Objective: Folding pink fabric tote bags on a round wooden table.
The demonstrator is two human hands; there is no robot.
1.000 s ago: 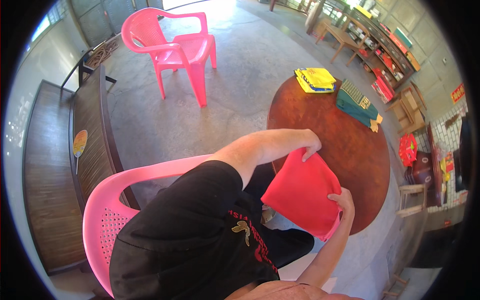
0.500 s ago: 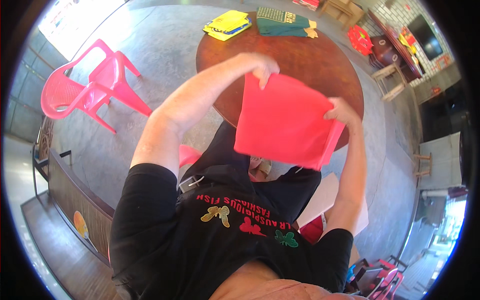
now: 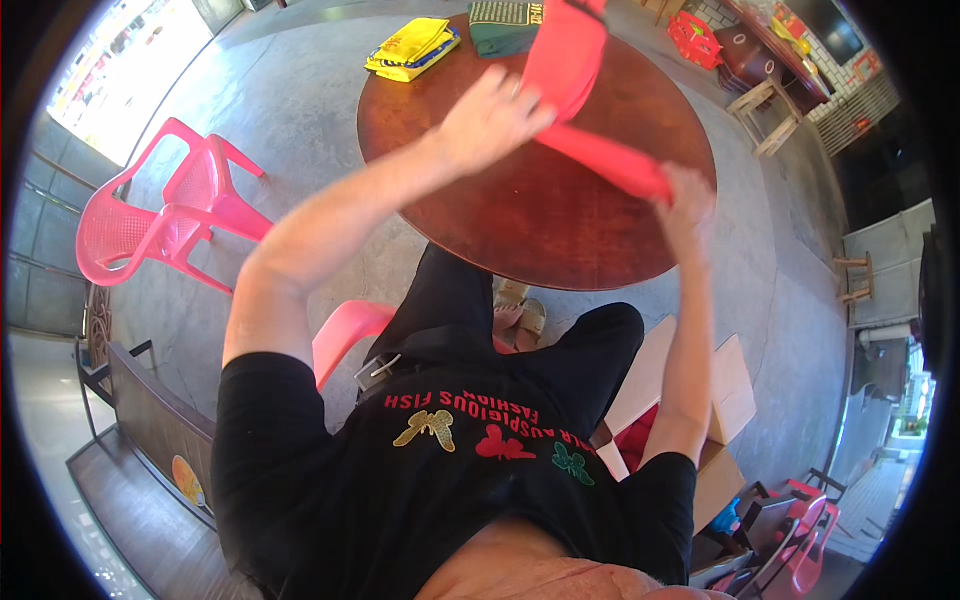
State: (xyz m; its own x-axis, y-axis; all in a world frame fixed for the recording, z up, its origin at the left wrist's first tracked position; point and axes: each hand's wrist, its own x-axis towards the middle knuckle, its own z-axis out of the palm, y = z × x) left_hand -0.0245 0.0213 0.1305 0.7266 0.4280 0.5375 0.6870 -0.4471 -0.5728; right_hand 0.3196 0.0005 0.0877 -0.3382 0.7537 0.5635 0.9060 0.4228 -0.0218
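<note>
Red cloth stretched between two hands over the round table

From my end of the feed, I see the red cloth (image 3: 567, 55) raised over the round brown table (image 3: 560, 225), its far part reaching the top edge of my view. The right hand (image 3: 688, 208) is closed around one end of a narrow, drawn-out stretch. The left hand (image 3: 495, 118) has its fingertips against the cloth — blur keeps me from telling whether they pinch it. Near the table's far edge I make out a yellow folded bundle (image 3: 412, 48) and, just beside it, a green folded cloth (image 3: 497, 30). A pink chair (image 3: 185, 205) stands to the left.
</note>
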